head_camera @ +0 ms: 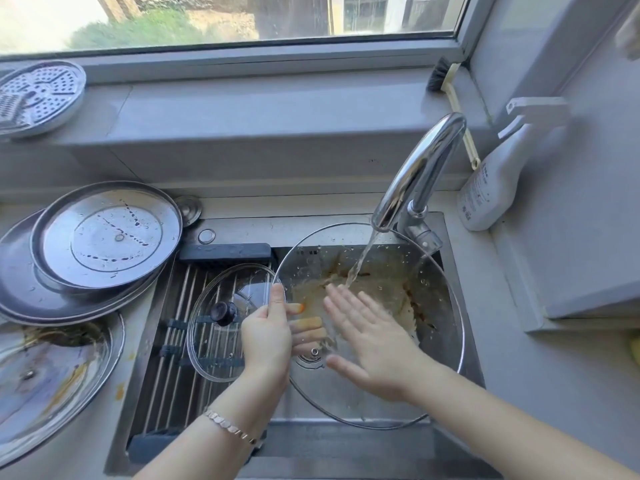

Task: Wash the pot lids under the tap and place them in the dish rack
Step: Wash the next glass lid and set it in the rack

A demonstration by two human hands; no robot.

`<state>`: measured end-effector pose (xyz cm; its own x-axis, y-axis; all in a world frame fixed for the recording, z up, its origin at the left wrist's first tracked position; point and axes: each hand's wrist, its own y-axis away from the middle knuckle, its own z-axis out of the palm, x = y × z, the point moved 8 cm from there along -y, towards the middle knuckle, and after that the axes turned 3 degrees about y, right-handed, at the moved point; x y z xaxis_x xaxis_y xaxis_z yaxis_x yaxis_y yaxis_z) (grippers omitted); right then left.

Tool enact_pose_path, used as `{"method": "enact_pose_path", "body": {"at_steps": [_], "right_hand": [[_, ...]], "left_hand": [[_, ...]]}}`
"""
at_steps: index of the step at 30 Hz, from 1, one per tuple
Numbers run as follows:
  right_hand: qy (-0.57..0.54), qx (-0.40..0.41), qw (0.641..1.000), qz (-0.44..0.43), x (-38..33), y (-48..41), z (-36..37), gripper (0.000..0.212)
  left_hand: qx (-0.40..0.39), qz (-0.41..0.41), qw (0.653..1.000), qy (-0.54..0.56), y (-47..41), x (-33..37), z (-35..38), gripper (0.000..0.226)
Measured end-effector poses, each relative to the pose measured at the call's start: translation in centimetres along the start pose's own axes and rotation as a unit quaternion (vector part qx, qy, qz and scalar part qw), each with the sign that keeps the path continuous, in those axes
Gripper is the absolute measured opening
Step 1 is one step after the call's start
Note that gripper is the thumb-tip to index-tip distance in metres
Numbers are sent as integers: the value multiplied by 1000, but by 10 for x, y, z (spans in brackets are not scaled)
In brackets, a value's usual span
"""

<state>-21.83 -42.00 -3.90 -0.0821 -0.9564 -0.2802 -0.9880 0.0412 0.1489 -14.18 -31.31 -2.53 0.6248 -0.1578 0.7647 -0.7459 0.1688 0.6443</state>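
A large glass pot lid (408, 393) is held tilted over the sink, streaked with brown residue. Water runs from the chrome tap (412, 181) onto its upper part. My left hand (268, 336) grips the lid's left rim, fingers showing through the glass. My right hand (367, 332) lies flat with fingers spread on the lid's inner face, under the stream. A smaller glass lid (207, 341) with a black knob rests on the roll-up dish rack (173, 375) over the sink's left half.
Two steel lids (107, 237) are stacked on the counter at left, with a dirty steel lid (52, 375) in front of them. A perforated steamer plate (38, 95) lies on the windowsill. A brush (446, 88) and a white spray bottle (495, 174) stand at right.
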Motion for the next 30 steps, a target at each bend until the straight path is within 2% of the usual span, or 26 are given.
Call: {"method": "enact_pose_path", "body": {"at_steps": [1,3,6,7,9,11,12,14,15,16,19,20,23,24,27,28,30], "right_hand": [[-10,20,999,39,13,-3,-9,78],[-12,-8,997,77,24,-6,-11,81],[-25,-25,999,-20,-20,-13,-5,75],[-14,11,999,-50,-27,-15,-8,71],[-26,21,999,-8,-6,-22,-13,71],[-37,-11,997,66,18,-25,-13,70],[-45,-2,997,60,13,-26,-12,69],[-55,-2,998,-23,-20,-27,-7,68],[-33,27,997,-63,-31,-26,-8,68],[-34,25,997,-63,-30,-28,-8,70],[-59,3,995,81,14,-33,-15,79],[-56,5,995,84,14,-34,-15,82],[-75,-8,996,-44,-30,-35,-9,75],[-75,-9,996,-55,-33,-36,-8,73],[-72,2,994,79,6,-39,-12,78],[-74,7,993,91,9,-40,-14,82],[-83,13,996,10,-18,-42,-13,81]], "left_hand": [[-3,-4,1000,-1,0,-1,0,50],[-6,-7,1000,1,2,-3,2,49],[5,5,1000,1,3,-3,2,46],[6,7,1000,-2,2,-3,0,45],[-5,-4,1000,-11,2,-6,-1,48],[-16,-16,1000,-12,2,-10,-1,50],[-12,-14,1000,-12,3,-10,-1,49],[6,1,1000,-23,2,-10,-3,46],[9,4,1000,-25,1,-11,-4,45],[7,-1,1000,-23,1,-12,-5,45],[-12,-23,999,-19,1,-14,-5,49],[-12,-22,1000,-17,1,-14,-5,49],[7,-1,1000,-21,2,-9,-6,46],[7,1,1000,-23,2,-8,-7,46],[-9,-13,1000,-26,3,-10,-6,50],[-11,-14,999,-28,3,-10,-5,50],[2,2,999,-38,3,-9,-7,48]]}}
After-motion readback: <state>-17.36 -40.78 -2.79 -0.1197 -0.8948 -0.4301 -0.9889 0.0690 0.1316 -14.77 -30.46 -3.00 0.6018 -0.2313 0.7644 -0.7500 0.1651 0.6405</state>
